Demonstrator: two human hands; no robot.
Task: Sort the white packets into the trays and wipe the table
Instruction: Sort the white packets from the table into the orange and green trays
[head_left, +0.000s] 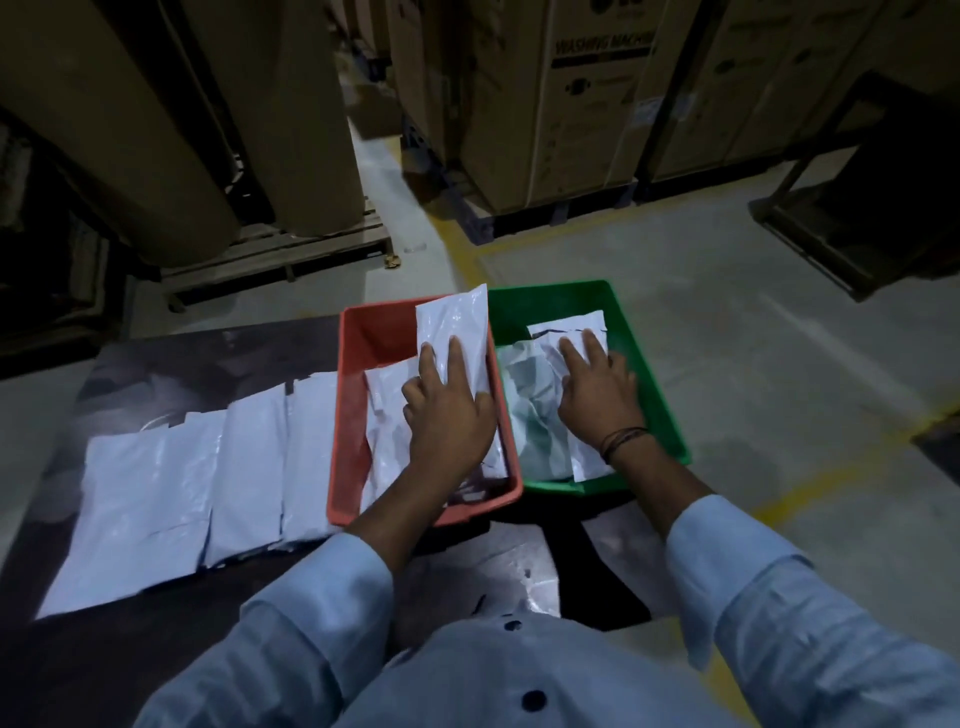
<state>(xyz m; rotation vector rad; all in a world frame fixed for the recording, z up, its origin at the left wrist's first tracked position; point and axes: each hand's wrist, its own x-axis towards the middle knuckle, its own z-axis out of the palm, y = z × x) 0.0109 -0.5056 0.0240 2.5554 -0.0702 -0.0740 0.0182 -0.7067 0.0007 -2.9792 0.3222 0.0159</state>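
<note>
Two trays stand side by side at the dark table's (156, 649) right end: a red tray (347, 415) and a green tray (660, 395). My left hand (449, 410) lies flat with straight fingers on a long white packet (457, 325) that leans over the red tray's far rim. In the green tray, my right hand (597, 389) presses flat on a small white packet (569, 330) on top of a crumpled pile. Several white packets (197, 499) lie in an overlapping row on the table left of the red tray.
Large cardboard boxes (571, 104) on pallets and tall brown rolls (130, 130) stand beyond the table. The concrete floor (779, 338) with yellow lines lies to the right. A shiny white packet (519, 577) rests on the table near my body.
</note>
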